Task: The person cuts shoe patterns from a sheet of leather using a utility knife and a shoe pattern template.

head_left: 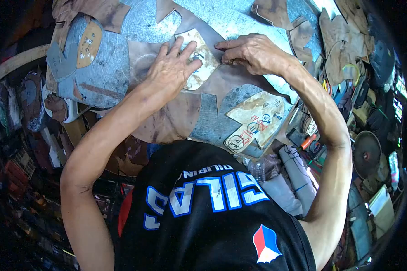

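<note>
My left hand (171,68) lies flat with fingers spread on a stained off-white pattern piece (204,53) that has handwriting on it. Beneath the pattern is a brown sheet of leather (142,54) with cut-out, angular edges. My right hand (254,53) is closed, its fingertips low against the leather close to the pattern's right edge. Whatever the right fingers hold is hidden or too small to name. A larger written-on pattern piece (257,115) lies nearer to my body, apart from both hands.
A scratched metal work surface (111,56) bears the leather. Leather scraps (99,12) lie at the far left, and more offcuts (301,36) at the far right. A tan pattern piece (90,43) rests on the left. Rolled material (298,174) and a round fan (366,155) are at right.
</note>
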`<state>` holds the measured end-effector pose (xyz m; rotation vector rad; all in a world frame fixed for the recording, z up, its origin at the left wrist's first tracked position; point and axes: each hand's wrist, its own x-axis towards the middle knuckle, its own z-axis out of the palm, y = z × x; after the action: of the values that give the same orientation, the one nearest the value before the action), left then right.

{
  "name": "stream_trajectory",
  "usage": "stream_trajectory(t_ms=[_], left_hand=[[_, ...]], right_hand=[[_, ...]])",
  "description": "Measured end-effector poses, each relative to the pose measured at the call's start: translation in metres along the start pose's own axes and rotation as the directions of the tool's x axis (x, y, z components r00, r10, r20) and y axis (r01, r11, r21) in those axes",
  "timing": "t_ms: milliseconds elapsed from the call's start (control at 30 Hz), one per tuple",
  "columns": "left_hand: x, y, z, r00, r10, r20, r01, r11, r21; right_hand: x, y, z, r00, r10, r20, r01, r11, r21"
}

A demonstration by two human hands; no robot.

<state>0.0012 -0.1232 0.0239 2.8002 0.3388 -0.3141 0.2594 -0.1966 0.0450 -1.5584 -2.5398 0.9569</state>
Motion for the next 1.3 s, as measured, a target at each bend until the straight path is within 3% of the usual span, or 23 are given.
stream_trajectory(t_ms=[233,300,433,500,567,633,700,967,1300], left_hand=[[0.001,0.001,-0.005,1.0,-0.015,0.025,0.015,0.999,-0.029],[0.001,0.001,-0.007,0.999,-0.013,0.036,0.017,0.992,-0.127],[0.0,0.001,-0.009,0.999,-0.015,0.051,0.019,0.996,-0.087],[0.0,0.002,-0.008,0.995,-0.039,0.092,0.047,0.995,-0.089],[-0.001,0.001,-0.011,0.992,-0.061,0.109,0.072,0.992,-0.104],[-0.001,0.002,-0.002,0.997,-0.036,0.062,0.042,0.995,-0.093],[-0.001,0.002,-0.004,0.998,-0.047,0.043,0.051,0.995,-0.082],[-0.001,0.003,-0.008,0.997,-0.044,0.062,0.05,0.994,-0.101],[0.001,0.003,-0.009,0.996,-0.058,0.071,0.065,0.993,-0.098]], right_hand=[[0.005,0.015,-0.007,0.997,-0.019,0.069,0.017,1.0,0.026],[0.004,0.012,-0.01,0.998,-0.009,0.057,0.007,0.999,0.04],[-0.004,-0.009,-0.026,0.979,0.085,0.185,-0.083,0.996,-0.019],[-0.014,-0.01,-0.019,0.986,0.13,-0.1,-0.119,0.987,0.109],[-0.01,-0.03,-0.005,0.902,0.285,-0.323,-0.203,0.943,0.265],[0.008,-0.05,0.022,0.779,0.462,-0.424,-0.269,0.857,0.439],[0.024,-0.062,0.04,0.722,0.504,-0.474,-0.295,0.844,0.448],[0.049,-0.071,0.051,0.622,0.568,-0.539,-0.403,0.823,0.401],[0.052,-0.071,0.037,0.659,0.608,-0.444,-0.47,0.793,0.388]])
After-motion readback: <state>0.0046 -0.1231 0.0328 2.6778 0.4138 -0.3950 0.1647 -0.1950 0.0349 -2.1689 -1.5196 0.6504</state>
